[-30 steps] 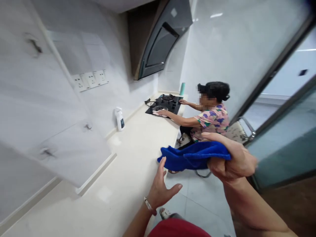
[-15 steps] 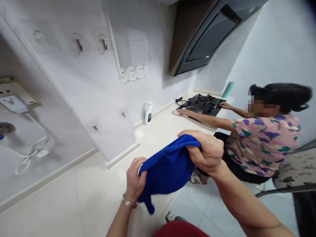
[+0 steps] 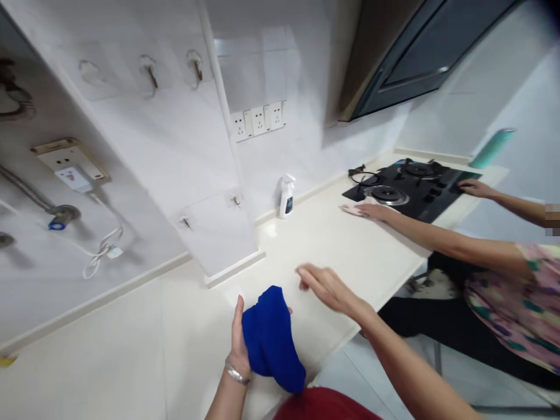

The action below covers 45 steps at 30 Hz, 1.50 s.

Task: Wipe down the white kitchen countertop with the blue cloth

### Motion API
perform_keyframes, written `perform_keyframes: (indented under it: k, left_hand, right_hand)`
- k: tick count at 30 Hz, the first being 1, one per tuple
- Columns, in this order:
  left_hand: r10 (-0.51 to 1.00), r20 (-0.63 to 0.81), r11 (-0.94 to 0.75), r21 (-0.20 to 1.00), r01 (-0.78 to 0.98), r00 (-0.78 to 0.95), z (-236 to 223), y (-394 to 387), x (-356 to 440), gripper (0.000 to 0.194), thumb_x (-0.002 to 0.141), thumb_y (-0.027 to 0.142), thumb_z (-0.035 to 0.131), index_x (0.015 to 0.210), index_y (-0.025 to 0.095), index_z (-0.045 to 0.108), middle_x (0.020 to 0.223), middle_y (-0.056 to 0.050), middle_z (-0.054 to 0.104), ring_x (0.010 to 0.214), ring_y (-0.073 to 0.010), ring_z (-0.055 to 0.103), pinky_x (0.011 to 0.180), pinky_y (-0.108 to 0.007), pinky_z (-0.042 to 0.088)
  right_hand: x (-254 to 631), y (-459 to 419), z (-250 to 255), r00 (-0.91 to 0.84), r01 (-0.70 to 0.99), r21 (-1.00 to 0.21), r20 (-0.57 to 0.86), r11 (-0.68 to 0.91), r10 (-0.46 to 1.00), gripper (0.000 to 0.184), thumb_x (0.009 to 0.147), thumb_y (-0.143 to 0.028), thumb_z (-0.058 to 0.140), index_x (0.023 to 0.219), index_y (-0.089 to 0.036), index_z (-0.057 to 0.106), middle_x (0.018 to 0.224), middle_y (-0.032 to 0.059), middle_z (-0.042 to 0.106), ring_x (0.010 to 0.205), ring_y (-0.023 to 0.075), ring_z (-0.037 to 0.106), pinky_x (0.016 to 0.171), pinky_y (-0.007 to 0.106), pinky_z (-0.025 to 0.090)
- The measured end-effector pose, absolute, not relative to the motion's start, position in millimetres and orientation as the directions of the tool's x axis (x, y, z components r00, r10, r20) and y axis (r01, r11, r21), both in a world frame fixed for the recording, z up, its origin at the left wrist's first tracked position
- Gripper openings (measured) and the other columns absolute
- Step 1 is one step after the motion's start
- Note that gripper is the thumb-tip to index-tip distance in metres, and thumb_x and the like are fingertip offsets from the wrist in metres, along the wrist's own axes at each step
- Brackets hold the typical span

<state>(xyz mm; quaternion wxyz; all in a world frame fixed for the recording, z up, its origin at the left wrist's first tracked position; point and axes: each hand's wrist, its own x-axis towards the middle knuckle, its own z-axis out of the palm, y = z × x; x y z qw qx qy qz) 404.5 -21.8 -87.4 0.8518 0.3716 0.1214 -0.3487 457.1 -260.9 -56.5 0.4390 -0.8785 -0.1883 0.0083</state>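
Observation:
A blue cloth [image 3: 273, 344], folded into a bundle, rests in my left hand [image 3: 240, 341], with the thumb upright on one side and a fingertip showing past the far side. The cloth hides the other fingers. Apart from the cloth, my right hand [image 3: 328, 286] hovers over the pale countertop [image 3: 306, 245], its fingers loosely bent and nothing visible in them. Beyond it, a white spray bottle [image 3: 287, 197] stands upright against the wall.
At right, another person's hand [image 3: 376, 210] presses a pale cloth [image 3: 350, 208] beside the black gas hob [image 3: 420, 186]; their other hand [image 3: 475, 188] touches its edge. A green bottle [image 3: 492, 149] stands behind. The range hood [image 3: 411, 64] overhangs. A wall column [image 3: 210, 227] juts out at left.
My right hand has let go of the blue cloth and moved away from it. The cloth, stretched between both hands before, is now bundled in my left hand. The view has shifted left.

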Motion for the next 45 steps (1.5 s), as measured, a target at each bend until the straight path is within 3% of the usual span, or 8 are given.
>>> perform_keyframes:
  k: [4,7,11,15,19,28,35,45]
  left_hand:
    - [-0.389,-0.563,0.552,0.492,0.674,0.729,-93,-26,403,0.08,0.076,0.075,0.053,0.117,0.008,0.068,0.108,-0.018,0.077,0.115,-0.0384,0.067,0.106,-0.056,0.049]
    - [-0.295,-0.632,0.6,0.461,0.654,0.717,-96,-36,403,0.066,0.08,0.064,0.06,0.114,0.008,0.069,0.103,-0.016,0.079,0.107,-0.0353,0.071,0.102,-0.053,0.053]
    - [-0.086,-0.704,0.626,0.512,0.588,0.705,-98,-25,402,0.046,0.079,0.045,0.07,0.11,0.012,0.07,0.095,-0.01,0.08,0.1,-0.03,0.074,0.1,-0.046,0.056]
    - [0.05,-0.66,0.473,0.677,0.565,0.75,-97,3,393,0.043,0.074,0.034,0.079,0.109,0.011,0.071,0.096,-0.011,0.08,0.096,-0.0266,0.074,0.097,-0.039,0.057]
    - [0.145,-0.578,0.287,0.801,0.525,0.803,-88,16,384,0.047,0.072,0.041,0.081,0.107,0.011,0.071,0.1,-0.012,0.08,0.09,-0.0233,0.074,0.086,-0.033,0.058]
    - [0.291,-0.495,0.095,0.866,0.49,0.819,-72,30,399,0.057,0.062,0.064,0.079,0.079,0.01,0.07,0.067,-0.005,0.071,0.062,-0.0127,0.059,0.066,-0.027,0.05]
    - [0.46,-0.158,-0.36,0.866,0.347,0.874,-35,43,418,0.054,0.073,0.067,0.066,0.091,0.016,0.069,0.073,-0.001,0.07,0.068,-0.0147,0.058,0.063,-0.026,0.045]
    - [0.297,-0.434,-0.662,0.549,0.511,0.851,-129,27,332,0.047,0.088,0.058,0.04,0.061,0.022,0.053,0.056,0.0,0.06,0.057,-0.0154,0.057,0.058,-0.029,0.041]
  right_hand:
    - [416,-244,-114,0.838,0.187,-0.965,0.057,-0.187,0.542,0.057,0.1,-0.056,0.043,0.148,-0.025,0.041,0.102,0.0044,0.07,0.094,0.0201,0.065,0.088,0.037,0.052]
    - [414,-223,-136,0.855,0.107,-0.99,0.043,-0.094,0.517,0.07,0.096,-0.056,0.052,0.154,-0.024,0.03,0.077,-0.0028,0.062,0.069,0.0161,0.058,0.065,0.03,0.05]
    - [433,-227,-130,0.891,0.201,-0.964,0.105,-0.176,0.441,0.049,0.098,-0.051,0.047,0.139,-0.025,0.054,0.058,-0.0067,0.049,0.054,0.0136,0.048,0.056,0.027,0.043]
    - [452,-246,-114,0.869,0.372,-0.902,0.254,-0.221,0.425,0.033,0.1,-0.044,0.044,0.114,-0.025,0.067,0.092,0.0029,0.072,0.082,0.0192,0.066,0.077,0.033,0.054]
    - [465,-250,-107,0.772,0.544,-0.808,0.377,-0.226,0.511,0.031,0.103,-0.038,0.039,0.12,-0.026,0.063,0.113,0.0059,0.071,0.101,0.0212,0.067,0.091,0.037,0.054]
    - [512,-252,-93,0.587,0.806,-0.479,0.572,-0.348,0.572,0.033,0.105,-0.03,0.033,0.106,-0.025,0.065,0.083,0.0048,0.067,0.072,0.0188,0.064,0.065,0.032,0.055]
    - [527,-256,-64,0.501,0.859,-0.48,0.717,-0.178,0.485,0.024,0.103,-0.022,0.042,0.113,-0.025,0.062,0.095,0.0049,0.07,0.088,0.0183,0.065,0.08,0.033,0.056]
    - [457,-296,-162,0.646,0.609,-0.717,0.2,-0.339,0.737,0.028,0.104,-0.028,0.038,0.091,-0.024,0.063,0.085,0.0017,0.066,0.072,0.0146,0.061,0.07,0.028,0.051]
